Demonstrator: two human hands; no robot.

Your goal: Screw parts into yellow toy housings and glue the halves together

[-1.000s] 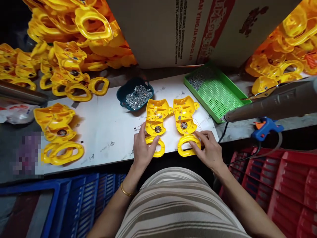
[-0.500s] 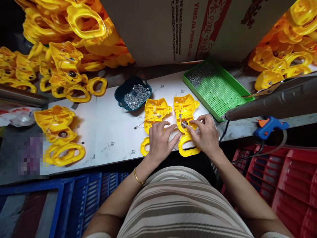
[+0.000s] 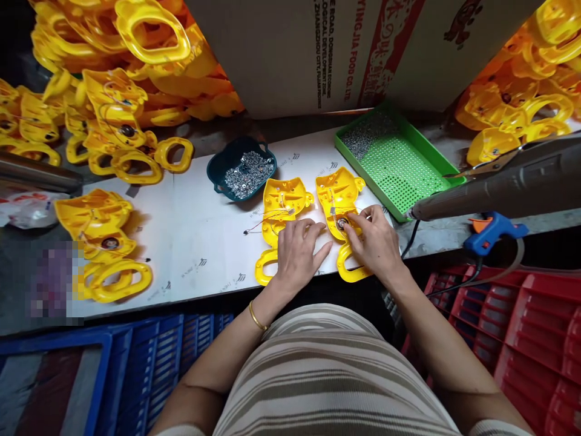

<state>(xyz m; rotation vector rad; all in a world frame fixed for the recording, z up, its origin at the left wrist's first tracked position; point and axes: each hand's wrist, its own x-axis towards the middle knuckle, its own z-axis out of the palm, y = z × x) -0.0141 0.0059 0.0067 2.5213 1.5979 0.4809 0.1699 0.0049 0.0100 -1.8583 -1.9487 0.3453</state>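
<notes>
While the yellow right shell (image 3: 338,184) lies on the counter (image 3: 195,224) with its long axis pointing roughly away from the torso (image 3: 336,375), the right hand (image 3: 380,245) is nearer.
Its fingertips are narrow at the round insert (image 3: 342,224), grip unclear; the left hand (image 3: 296,257), thumb and fingers parted, is over the left shell's (image 3: 284,191) near end.

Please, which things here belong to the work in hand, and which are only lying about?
Likely in the work:
two yellow shells, under the hands
similar shells nearby
perhaps the small metal parts

Seemingly just about:
carton
plastic bag
blue crate
red crate
</notes>
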